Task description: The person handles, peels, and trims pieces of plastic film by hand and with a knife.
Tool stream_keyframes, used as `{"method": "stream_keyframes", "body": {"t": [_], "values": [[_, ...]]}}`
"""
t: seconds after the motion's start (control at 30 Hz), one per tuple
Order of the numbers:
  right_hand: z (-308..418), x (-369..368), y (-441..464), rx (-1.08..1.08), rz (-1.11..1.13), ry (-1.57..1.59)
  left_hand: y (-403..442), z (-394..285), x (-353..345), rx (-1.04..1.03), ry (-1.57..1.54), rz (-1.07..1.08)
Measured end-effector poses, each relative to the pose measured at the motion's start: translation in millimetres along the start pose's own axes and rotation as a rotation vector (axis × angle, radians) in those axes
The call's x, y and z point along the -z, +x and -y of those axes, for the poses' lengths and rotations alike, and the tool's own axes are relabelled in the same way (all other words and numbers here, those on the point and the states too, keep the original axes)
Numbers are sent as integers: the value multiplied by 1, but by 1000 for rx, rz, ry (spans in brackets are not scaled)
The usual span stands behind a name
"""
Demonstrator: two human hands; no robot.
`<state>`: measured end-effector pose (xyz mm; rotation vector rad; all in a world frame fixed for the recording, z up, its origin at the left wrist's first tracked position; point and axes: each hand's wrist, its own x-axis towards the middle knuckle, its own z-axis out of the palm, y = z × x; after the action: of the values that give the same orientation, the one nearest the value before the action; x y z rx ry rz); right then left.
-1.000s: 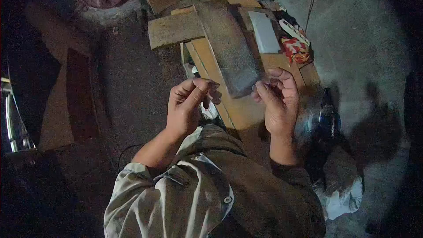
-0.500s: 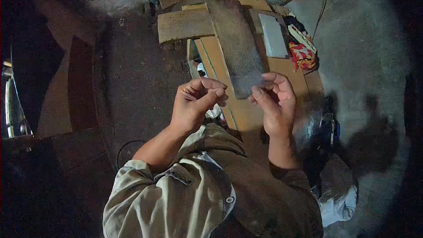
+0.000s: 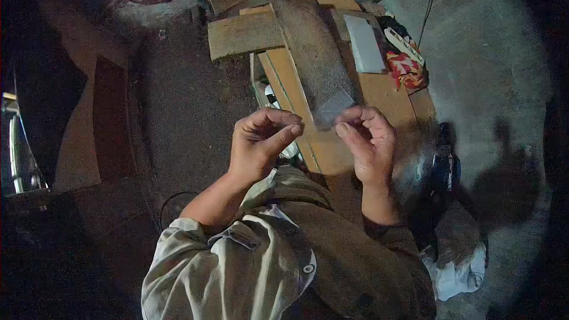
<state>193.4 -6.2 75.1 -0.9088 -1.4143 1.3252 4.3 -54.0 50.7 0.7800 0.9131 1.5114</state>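
My left hand (image 3: 258,142) is raised over my lap, thumb and index finger pinched together. Whatever it may hold is too small to make out. Level with it and a little apart, my right hand (image 3: 370,142) also has thumb and forefinger closed in a pinch. Just beyond the right fingertips shows a greyish, see-through-looking patch (image 3: 336,105); I cannot tell whether the fingers hold it or it lies on the board behind. Below and behind the hands, a long dark rough board (image 3: 311,41) lies slanted on the wooden surface.
A shorter plank (image 3: 246,34) crosses under the dark board's left side. On the wooden surface (image 3: 379,104) lie a white sheet (image 3: 364,44) and a red-and-yellow patterned cloth (image 3: 406,71). A dark bottle-like object (image 3: 443,163) and a white bag (image 3: 459,275) are on the floor at right.
Both hands stay pinched in nearly the same place. The right fingers have drawn slightly lower and closer together, and the greyish patch beyond them looks tilted differently. The view has shifted slightly.
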Motion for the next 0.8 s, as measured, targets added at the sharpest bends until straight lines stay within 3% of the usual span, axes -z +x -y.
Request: {"method": "stream_keyframes", "body": {"t": [0.2, 0.27, 0.4, 0.63, 0.7, 0.8], "values": [[0, 4, -4, -42, 4, -2, 0, -4, -2, 10, 20, 23], [1, 6, -4, -110, 27, 16, 1, -20, -4, 208, 78, 103], [8, 11, -5, -225, 123, -1, 6, -21, 2, 333, 87, 232], [6, 10, -10, -243, 71, -20, 5, -10, -2, 288, 315, 337], [2, 12, -12, -230, 102, -128, 5, -13, -7, 358, 398, 355], [-1, 18, -15, -177, 89, -176, 4, 2, -6, 347, 334, 336]]}}
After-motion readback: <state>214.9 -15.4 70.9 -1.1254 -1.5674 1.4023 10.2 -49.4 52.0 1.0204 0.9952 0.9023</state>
